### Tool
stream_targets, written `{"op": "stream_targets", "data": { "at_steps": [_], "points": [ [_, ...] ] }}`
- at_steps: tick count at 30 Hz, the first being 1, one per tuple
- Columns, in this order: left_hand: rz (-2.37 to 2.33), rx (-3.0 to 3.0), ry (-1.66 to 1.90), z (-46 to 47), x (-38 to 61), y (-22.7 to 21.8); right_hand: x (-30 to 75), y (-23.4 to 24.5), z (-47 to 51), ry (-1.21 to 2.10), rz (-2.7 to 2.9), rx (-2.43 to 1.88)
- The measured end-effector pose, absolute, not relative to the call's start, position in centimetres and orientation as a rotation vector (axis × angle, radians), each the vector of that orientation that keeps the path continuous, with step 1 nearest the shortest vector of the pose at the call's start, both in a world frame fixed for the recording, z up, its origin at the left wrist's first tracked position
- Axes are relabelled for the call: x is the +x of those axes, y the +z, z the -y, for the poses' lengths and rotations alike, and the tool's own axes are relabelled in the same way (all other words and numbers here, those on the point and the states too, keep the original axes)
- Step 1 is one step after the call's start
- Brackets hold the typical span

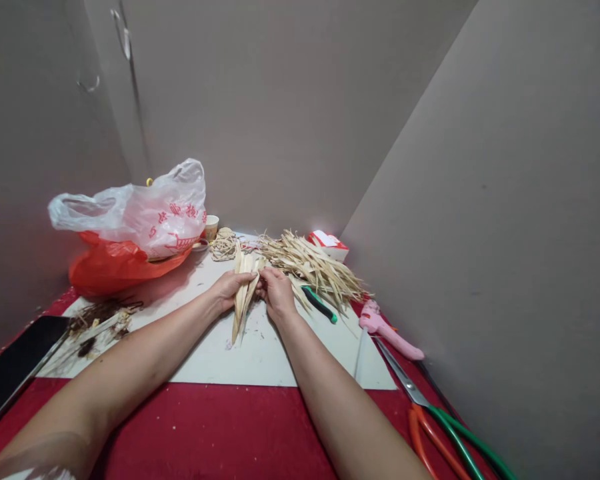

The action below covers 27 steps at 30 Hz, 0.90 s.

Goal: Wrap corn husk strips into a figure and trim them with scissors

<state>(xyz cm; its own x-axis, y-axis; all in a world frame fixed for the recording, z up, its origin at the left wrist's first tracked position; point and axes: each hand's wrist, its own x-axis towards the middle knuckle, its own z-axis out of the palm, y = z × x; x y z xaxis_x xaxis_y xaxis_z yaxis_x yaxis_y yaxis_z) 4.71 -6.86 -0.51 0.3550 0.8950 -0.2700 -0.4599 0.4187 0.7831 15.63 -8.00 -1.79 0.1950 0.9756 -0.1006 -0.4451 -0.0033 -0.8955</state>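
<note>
Over the white board (205, 360), my left hand (229, 289) is closed around a small bunch of dried pale husk leaves (241, 308), thumb on top. The leaves fan upward and taper to a point below. My right hand (277, 293) pinches at the upper right edge of the same bunch, its fingertips touching the leaves and partly hidden. Just behind lies a big pile of dried leaf strips (317, 263). Pliers with a black and green handle (320, 305) stick out from under that pile, to the right of my right hand.
Plastic bags (145, 227), white and red, stand at the back left beside a paper cup (211, 228) and a coil of cord (224, 245). A pink glue gun (387, 330) and large scissors (413, 387) lie at right. A dark tablet-like slab (17, 360) and dried roots (97, 323) are at left. Grey walls enclose the table.
</note>
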Motion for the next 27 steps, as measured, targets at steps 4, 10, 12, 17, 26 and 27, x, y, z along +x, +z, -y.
{"op": "stream_targets", "data": {
  "at_steps": [4, 10, 12, 17, 26, 27],
  "points": [
    [-0.747, 0.694, 1.016, 6.6, 5.0, -1.0, 15.7, -2.0, 8.3, 1.247, 0.732, -0.995],
    [-0.782, 0.707, 1.040, 6.4, 4.2, -0.7, 16.0, -2.0, 8.1, 1.252, 0.858, -1.031],
    [-0.799, 0.710, 1.009, 6.1, 3.8, -0.6, 16.3, -1.8, 7.9, 1.268, 0.870, -1.015],
    [-0.842, 0.784, 0.999, 5.6, 3.4, -0.5, 16.4, -1.0, 7.9, 1.337, 0.813, -0.997],
    [-0.863, 0.852, 1.032, 5.1, 3.2, -1.1, 15.6, -1.7, 8.3, 1.056, 1.000, -1.148],
    [-0.865, 0.850, 1.043, 5.0, 3.2, -1.1, 15.7, -1.8, 8.2, 1.069, 0.999, -1.163]
  ]
}}
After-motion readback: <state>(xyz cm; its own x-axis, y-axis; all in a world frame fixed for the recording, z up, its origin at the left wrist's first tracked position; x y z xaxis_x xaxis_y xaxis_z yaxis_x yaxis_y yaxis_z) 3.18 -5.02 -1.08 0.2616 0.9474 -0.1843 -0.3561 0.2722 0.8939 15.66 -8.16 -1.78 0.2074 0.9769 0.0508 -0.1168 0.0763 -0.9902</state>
